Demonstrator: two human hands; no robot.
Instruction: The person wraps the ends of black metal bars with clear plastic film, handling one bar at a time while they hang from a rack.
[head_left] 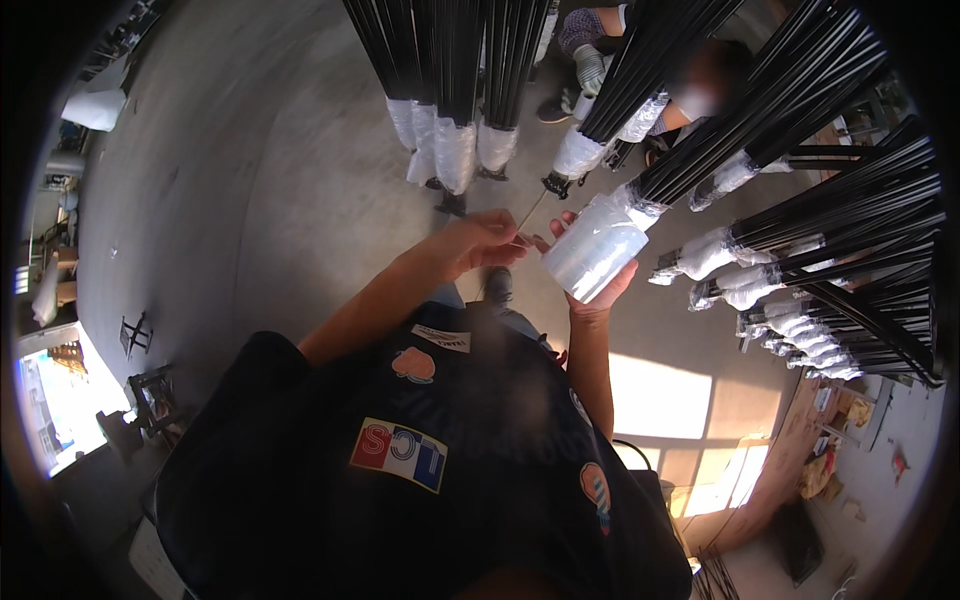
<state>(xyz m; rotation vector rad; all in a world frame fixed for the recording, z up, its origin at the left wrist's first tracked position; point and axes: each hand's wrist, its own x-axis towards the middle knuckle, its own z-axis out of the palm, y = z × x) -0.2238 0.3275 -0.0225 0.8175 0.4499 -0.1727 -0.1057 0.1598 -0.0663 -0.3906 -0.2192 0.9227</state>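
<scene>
My right hand is wrapped round a roll of clear stretch film, which is tilted and shiny in the light. Beside the roll's left side, my left hand has its fingers pinched together. A thin pale strand runs between those fingertips and the lower end of a bundle of black rods; I cannot make out what exactly is pinched. White or clear film wrap covers that bundle's end. Just beyond the roll, another black bundle has a wrapped end.
More black rod bundles with wrapped ends stand ahead, and several lean along the right. Another person's gloved hand is at the far bundles. Sunlight falls on the concrete floor at right. Dark metal equipment stands at left.
</scene>
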